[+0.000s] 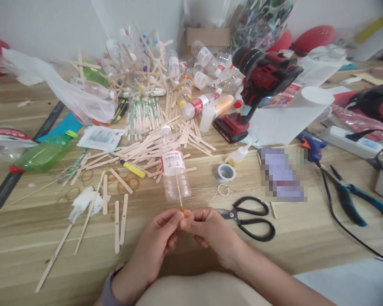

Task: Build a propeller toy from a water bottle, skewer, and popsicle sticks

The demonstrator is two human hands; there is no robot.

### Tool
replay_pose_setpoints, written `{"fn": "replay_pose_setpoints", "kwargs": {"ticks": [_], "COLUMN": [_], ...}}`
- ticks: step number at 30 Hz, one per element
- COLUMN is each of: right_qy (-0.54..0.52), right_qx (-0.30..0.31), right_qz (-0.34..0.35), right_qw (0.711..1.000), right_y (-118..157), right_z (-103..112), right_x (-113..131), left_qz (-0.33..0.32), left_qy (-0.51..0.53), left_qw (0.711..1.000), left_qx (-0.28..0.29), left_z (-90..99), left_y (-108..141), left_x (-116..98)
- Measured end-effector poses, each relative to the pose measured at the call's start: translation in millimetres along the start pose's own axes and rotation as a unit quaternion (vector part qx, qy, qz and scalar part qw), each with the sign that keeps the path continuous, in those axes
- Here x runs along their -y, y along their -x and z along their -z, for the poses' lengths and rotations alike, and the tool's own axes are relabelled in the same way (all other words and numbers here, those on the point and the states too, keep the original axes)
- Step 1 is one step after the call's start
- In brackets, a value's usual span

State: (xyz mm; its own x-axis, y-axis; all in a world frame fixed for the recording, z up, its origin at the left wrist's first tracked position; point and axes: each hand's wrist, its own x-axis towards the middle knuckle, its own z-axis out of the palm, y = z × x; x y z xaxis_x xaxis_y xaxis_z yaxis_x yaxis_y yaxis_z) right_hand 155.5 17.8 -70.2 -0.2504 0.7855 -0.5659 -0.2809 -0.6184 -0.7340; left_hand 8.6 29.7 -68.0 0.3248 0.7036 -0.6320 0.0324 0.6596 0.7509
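Note:
My left hand (pixel 166 231) and my right hand (pixel 209 231) meet at the bottom centre, fingertips pinched together. Between them they hold the lower end of a thin wooden stick (pixel 179 187), where a small orange-brown band, perhaps a rubber band, shows. The stick points up and away, in front of a clear plastic bottle (pixel 173 163) with a white cap and a red-and-white label. Black-handled scissors (pixel 239 216) lie just right of my right hand. Flat wooden sticks (pixel 117 227) and rubber bands (pixel 124 182) lie to the left of my hands.
Behind are piled craft sticks (pixel 140 146), bottles and a red cordless drill (pixel 258 85). Around the right side lie a spool (pixel 226 172), a glue bottle (pixel 238 156), a glue gun (pixel 312 146), pliers (pixel 351 193) and a power strip (pixel 354 141). A green bottle (pixel 46 153) lies left.

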Motion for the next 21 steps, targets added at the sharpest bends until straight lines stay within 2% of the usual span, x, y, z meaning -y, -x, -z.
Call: {"fn": "replay_pose_setpoints", "kwargs": {"ticks": [2,5,8,10,14,16,18,21], "right_qy": [-0.024,-0.057,-0.104,-0.148,-0.233,-0.251,-0.260,-0.268], "right_qx": [-0.021,-0.049,-0.058,-0.050,-0.009,0.004,0.012,0.020], "right_qz": [0.015,0.029,0.016,0.006,0.012,0.022,0.028,0.029], "right_qw": [0.999,0.997,0.993,0.988,0.972,0.968,0.965,0.963], "right_y": [0,0,1,3,6,6,6,5], "right_z": [1,2,0,-2,-6,-7,-7,-7], "right_x": [-1,-2,-4,-5,-8,-10,-12,-15], "left_qz": [-0.085,-0.205,-0.259,-0.289,-0.269,-0.246,-0.218,-0.169], "left_qy": [-0.131,-0.290,-0.330,-0.286,-0.049,0.044,0.057,-0.008], "left_qw": [0.988,0.935,0.905,0.909,0.960,0.967,0.972,0.978], "left_qx": [-0.002,-0.027,-0.074,-0.089,-0.058,-0.050,-0.065,-0.123], "left_z": [2.7,8.2,13.9,16.1,14.2,11.5,9.1,7.2], "left_y": [5,14,19,20,13,9,6,6], "left_x": [-1,-1,2,6,10,10,8,5]}}
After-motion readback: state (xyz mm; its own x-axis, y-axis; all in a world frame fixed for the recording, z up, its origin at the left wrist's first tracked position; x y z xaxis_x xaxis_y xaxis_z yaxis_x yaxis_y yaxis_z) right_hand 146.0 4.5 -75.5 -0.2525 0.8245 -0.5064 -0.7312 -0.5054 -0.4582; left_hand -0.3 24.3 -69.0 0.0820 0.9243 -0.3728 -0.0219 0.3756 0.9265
